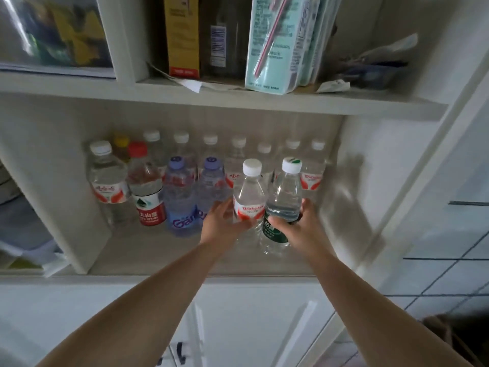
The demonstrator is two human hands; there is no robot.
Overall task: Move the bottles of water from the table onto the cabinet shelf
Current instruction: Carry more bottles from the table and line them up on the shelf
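Note:
Both my arms reach into the white cabinet shelf (158, 256). My left hand (223, 223) grips a clear bottle with a red-and-white label and a white cap (250, 193). Beside it, my right hand (296, 226) grips a clear bottle with a dark green label and a white-green cap (285, 197). Both bottles stand upright at the front of the shelf, right of centre. Several more water bottles stand behind and to the left, among them two blue-tinted ones with purple caps (181, 197) and one with a red cap and red label (146, 186).
An upper shelf (238, 98) holds boxes, a teal package (277, 43) and papers. A white divider (53, 194) bounds the compartment on the left, a side wall (370, 181) on the right. Below are closed white cabinet doors (251, 327). Tiled floor lies at the right.

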